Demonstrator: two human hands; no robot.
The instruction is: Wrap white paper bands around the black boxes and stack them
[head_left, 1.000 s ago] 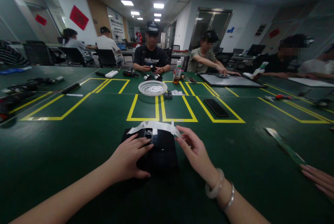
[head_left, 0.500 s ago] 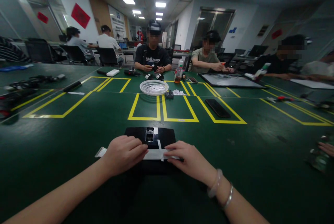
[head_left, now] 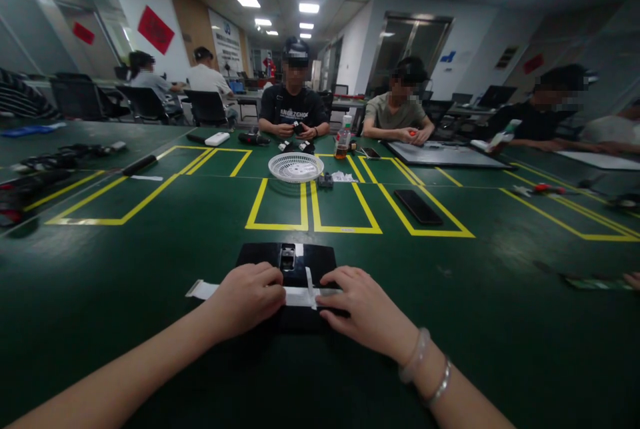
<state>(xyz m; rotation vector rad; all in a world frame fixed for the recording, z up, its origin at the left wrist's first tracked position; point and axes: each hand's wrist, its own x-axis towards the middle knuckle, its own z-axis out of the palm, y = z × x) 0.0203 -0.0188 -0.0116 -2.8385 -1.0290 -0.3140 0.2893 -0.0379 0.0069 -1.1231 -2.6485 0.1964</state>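
White strip (head_left: 299, 296) across black panel (head_left: 259, 254); left fingers (head_left: 271, 276) pinch it, right fingers (head_left: 334, 299) spread over it.

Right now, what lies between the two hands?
In the head view, a white band lies between left hand and right hand, crossed by a narrow strip.

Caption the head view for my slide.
Left hand and right hand at a white strip across a black panel.

Left hand (head_left: 253, 299) curled, right hand (head_left: 361, 309) arched
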